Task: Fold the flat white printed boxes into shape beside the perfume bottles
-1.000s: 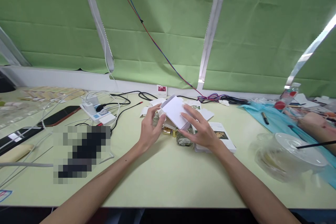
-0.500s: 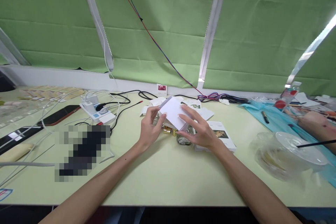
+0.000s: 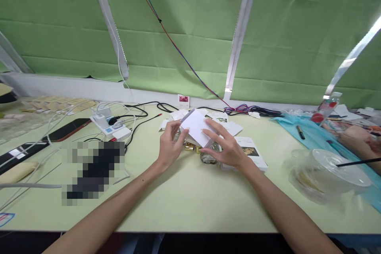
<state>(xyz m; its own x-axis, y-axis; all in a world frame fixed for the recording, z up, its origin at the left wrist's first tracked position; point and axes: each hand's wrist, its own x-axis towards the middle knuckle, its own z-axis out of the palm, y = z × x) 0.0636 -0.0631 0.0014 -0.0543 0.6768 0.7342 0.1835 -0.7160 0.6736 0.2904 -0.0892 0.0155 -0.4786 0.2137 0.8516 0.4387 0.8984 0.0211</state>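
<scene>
A small white cardboard box (image 3: 196,126) is held tilted above the table between both hands. My left hand (image 3: 172,145) grips its left edge, thumb on the near side and fingers behind. Across the right side, my right hand (image 3: 225,143) is closed on the box with its fingers bent over the white face. Just below it lie gold-coloured caps (image 3: 189,147) and a clear glass jar (image 3: 208,156), partly covered by the right hand. Beside that hand rests a white printed box (image 3: 251,154). Flattened white cartons (image 3: 233,127) lie behind the held box.
A power strip (image 3: 108,125) with tangled cables and phones (image 3: 68,129) occupies the left. At right stand a lidded plastic cup (image 3: 339,168) with a black straw, a bottle (image 3: 329,107) and a blue plastic sheet (image 3: 285,123). Another person's arm (image 3: 361,147) reaches in there.
Both hands and the white box stay almost in the same place. The view has shifted very slightly; a dark item with a pale top shows more at the far left edge.
</scene>
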